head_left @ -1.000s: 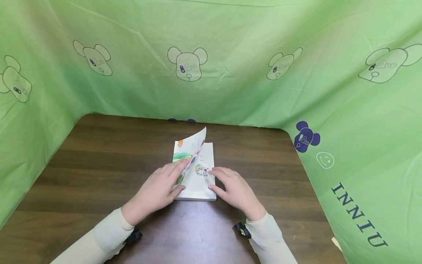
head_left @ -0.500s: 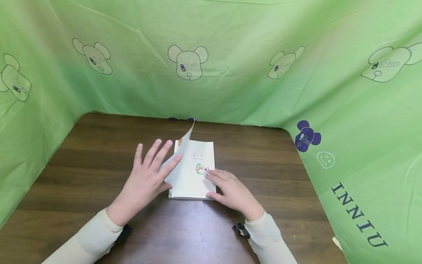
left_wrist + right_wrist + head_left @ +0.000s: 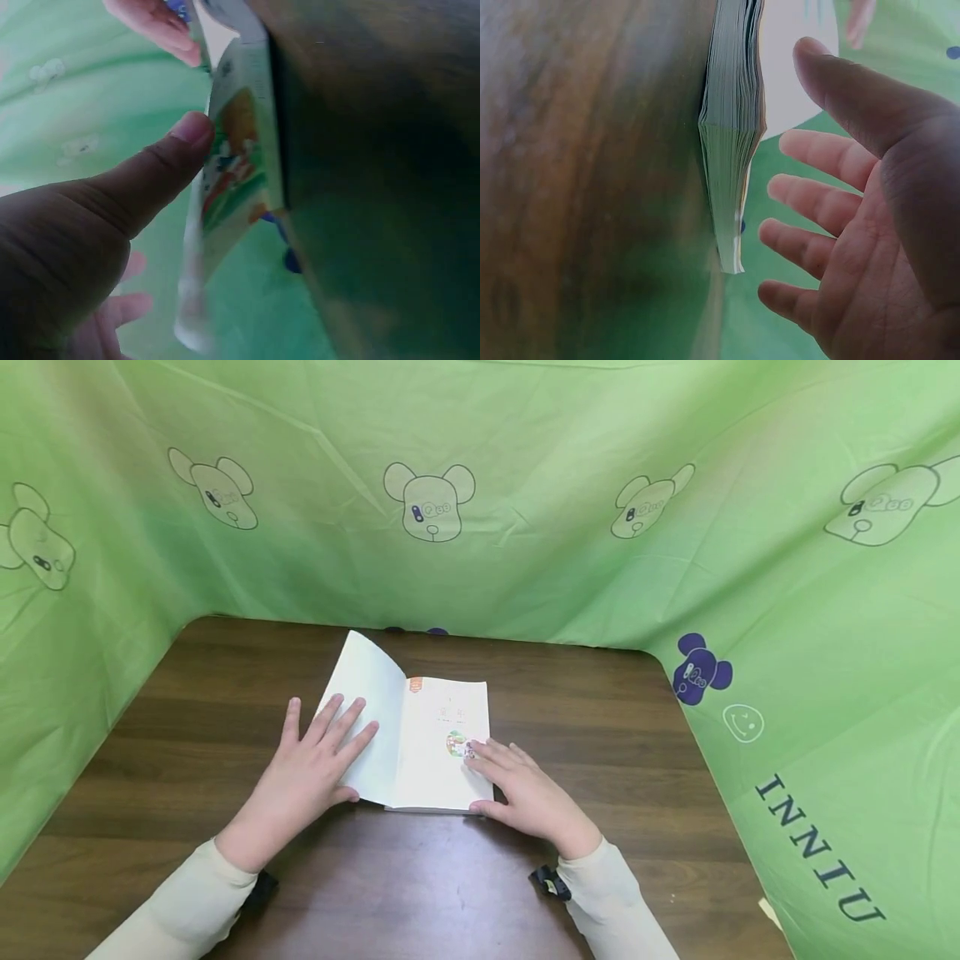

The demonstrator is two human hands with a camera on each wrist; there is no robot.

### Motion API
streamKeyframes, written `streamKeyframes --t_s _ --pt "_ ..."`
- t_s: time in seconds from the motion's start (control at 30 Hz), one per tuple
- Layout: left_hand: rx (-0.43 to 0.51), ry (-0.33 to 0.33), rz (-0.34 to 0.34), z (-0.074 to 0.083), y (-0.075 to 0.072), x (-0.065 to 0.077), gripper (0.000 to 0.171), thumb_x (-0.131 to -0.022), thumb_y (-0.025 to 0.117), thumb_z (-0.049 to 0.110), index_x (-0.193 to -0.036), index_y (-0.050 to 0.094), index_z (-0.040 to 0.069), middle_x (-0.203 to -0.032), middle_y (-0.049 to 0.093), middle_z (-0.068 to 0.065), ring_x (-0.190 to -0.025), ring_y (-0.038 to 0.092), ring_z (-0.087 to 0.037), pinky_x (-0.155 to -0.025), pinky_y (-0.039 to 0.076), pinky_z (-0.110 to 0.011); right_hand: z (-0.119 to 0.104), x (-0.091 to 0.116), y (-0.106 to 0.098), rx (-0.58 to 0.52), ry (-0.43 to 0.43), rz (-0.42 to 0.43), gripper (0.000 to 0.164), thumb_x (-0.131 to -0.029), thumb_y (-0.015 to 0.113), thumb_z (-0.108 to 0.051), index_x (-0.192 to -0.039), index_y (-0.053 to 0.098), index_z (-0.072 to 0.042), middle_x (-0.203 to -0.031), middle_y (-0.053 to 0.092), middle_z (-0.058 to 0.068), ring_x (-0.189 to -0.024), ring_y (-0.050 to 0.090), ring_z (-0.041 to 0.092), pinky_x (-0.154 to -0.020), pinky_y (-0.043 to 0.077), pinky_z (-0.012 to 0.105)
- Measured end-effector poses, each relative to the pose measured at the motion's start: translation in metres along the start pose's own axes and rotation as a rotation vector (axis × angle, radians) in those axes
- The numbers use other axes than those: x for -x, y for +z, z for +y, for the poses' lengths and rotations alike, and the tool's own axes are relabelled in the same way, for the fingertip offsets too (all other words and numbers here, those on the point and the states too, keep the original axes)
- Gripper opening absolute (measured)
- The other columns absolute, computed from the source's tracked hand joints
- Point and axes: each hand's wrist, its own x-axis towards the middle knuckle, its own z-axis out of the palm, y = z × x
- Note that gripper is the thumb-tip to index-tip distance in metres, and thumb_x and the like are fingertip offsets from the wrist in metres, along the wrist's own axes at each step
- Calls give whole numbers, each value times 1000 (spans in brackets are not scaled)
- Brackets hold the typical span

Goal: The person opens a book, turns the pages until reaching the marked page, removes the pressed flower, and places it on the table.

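Note:
A paperback book (image 3: 433, 777) lies on the table with its front cover (image 3: 375, 693) swung out to the left and partly raised. The white title page bears a small coloured picture. My left hand (image 3: 307, 772) lies with spread, straight fingers over the cover's pale inner side. In the left wrist view the thumb is at the cover (image 3: 234, 154), whose printed outer side shows. My right hand (image 3: 536, 797) is over the lower right of the page, fingers extended. The right wrist view shows the book's page edges (image 3: 735, 97) beside that hand; firm contact cannot be told.
A brown wooden table (image 3: 600, 735) bears the book. Green cloth (image 3: 540, 585) with bear prints surrounds its back and sides. Dark straps (image 3: 550, 883) sit at the wrists. A small pale scrap (image 3: 768, 912) lies by the table's right edge.
The front cover has swung from over the page out to the left, baring the title page. My left hand has moved left with it, fingers spreading. The right hand has barely moved.

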Motion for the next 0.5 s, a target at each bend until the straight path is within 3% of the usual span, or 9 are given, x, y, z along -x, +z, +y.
streamKeyframes --t_s 0.3,0.5 --pt "200 72 -168 1 29 0 92 -78 90 36 -156 45 20 -165 36 -9 -151 32 -42 -115 21 -74 11 -7 -5 -61 -11 -50 78 -89 78 -45 -153 49 -13 -165 37 8 -154 30 33 -123 19 62" --pt "368 34 -322 5 28 -1 75 -88 80 24 -155 47 17 -164 37 -11 -150 33 -46 -114 25 -73 11 -6 -7 -57 4 -97 90 -82 82 -52 -155 46 -15 -166 34 5 -155 26 32 -124 16 61"
